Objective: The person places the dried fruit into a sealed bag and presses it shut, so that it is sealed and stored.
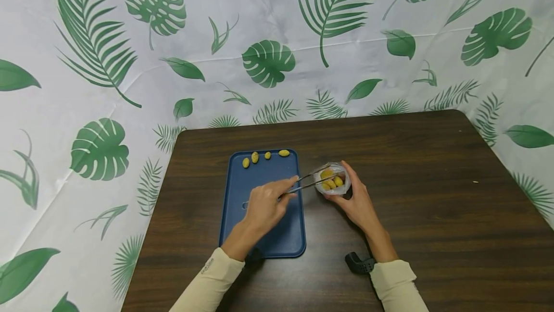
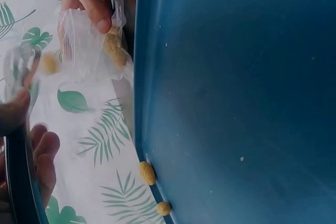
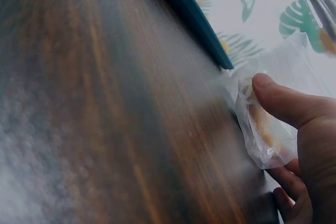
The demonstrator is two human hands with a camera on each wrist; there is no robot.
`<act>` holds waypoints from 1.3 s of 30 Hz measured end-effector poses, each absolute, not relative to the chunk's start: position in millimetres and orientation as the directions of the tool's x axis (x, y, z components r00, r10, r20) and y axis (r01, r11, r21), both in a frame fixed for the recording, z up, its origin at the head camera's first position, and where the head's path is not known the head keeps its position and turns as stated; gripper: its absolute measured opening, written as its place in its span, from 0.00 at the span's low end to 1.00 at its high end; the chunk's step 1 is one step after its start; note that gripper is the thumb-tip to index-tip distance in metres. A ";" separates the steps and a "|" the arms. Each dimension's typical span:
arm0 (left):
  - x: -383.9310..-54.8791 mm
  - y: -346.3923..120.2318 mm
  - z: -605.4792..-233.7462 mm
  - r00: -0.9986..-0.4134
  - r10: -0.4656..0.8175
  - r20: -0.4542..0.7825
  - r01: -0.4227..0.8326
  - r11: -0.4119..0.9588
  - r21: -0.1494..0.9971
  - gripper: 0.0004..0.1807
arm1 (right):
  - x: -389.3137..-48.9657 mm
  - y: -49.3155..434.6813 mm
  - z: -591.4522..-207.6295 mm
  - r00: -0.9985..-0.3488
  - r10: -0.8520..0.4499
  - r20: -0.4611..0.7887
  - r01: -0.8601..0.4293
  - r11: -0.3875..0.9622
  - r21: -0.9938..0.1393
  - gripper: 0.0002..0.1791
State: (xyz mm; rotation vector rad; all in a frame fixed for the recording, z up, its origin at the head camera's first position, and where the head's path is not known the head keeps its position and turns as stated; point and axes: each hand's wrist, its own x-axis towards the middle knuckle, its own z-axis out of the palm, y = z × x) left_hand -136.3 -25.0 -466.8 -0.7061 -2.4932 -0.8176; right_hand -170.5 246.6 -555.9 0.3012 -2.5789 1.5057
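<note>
Pinched in the grip of the left hand (image 1: 263, 206) are being held slim metal tongs (image 1: 312, 180), thumb and fingers curled round their rear end, while the tips are reaching into the mouth of a small clear plastic bag (image 1: 334, 184). Whether the tong tips are closed on a piece cannot be told from the head view. The bag is being held upright on the dark wooden worktop (image 1: 433, 182) by the right hand (image 1: 357, 201), its grip clamped on the bag with the thumb on the near side and the fingers wrapped round the far side. Several yellow-brown peanut-like pieces (image 1: 331, 180) are lying inside the bag, just beside the right edge of a blue rectangular plastic tray (image 1: 277, 240).

The left hand is hovering over the middle of the tray. Four loose yellow pieces (image 1: 255, 157) are lying in a row along the tray's far rim, well apart from the bag. In the left wrist view two of them (image 2: 147, 173) are being shown against the tray's edge (image 2: 142, 103), with the bag (image 2: 84, 45) blurred beyond. In the right wrist view the thumb (image 3: 283, 100) is being pressed against the crinkled bag (image 3: 262, 135), the tray corner (image 3: 199, 24) close behind it.

A white backdrop printed with green leaves (image 1: 130, 62) is hanging round the worktop.
</note>
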 end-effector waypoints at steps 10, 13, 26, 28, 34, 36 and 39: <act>-137.0 -30.0 -466.2 -0.790 0.295 0.537 0.552 0.723 0.416 0.29 | -170.4 246.9 -556.5 -0.968 -0.107 0.227 -0.250 0.479 -0.841 0.57; -137.6 -31.8 -466.9 -0.802 0.286 0.524 0.537 0.727 0.427 0.28 | -170.4 246.9 -556.7 -0.969 -0.105 0.224 -0.247 0.484 -0.839 0.57; -139.4 -42.3 -473.0 -0.842 0.238 0.484 0.465 0.775 0.428 0.30 | -170.9 246.5 -555.8 -0.971 -0.099 0.217 -0.238 0.484 -0.842 0.57; -139.5 -44.3 -472.9 -0.851 0.228 0.473 0.448 0.786 0.427 0.30 | -170.6 246.6 -555.4 -0.973 -0.095 0.209 -0.228 0.490 -0.841 0.57; -140.7 -50.6 -473.4 -0.861 0.204 0.466 0.419 0.804 0.423 0.30 | -169.2 246.3 -554.3 -0.979 -0.090 0.185 -0.205 0.508 -0.837 0.57; -141.2 -52.8 -473.4 -0.861 0.199 0.468 0.414 0.810 0.417 0.30 | -169.1 246.1 -554.1 -0.979 -0.090 0.185 -0.205 0.511 -0.835 0.57; -141.9 -56.0 -472.9 -0.861 0.191 0.471 0.407 0.814 0.414 0.30 | -169.2 245.7 -554.3 -0.977 -0.093 0.191 -0.211 0.509 -0.835 0.58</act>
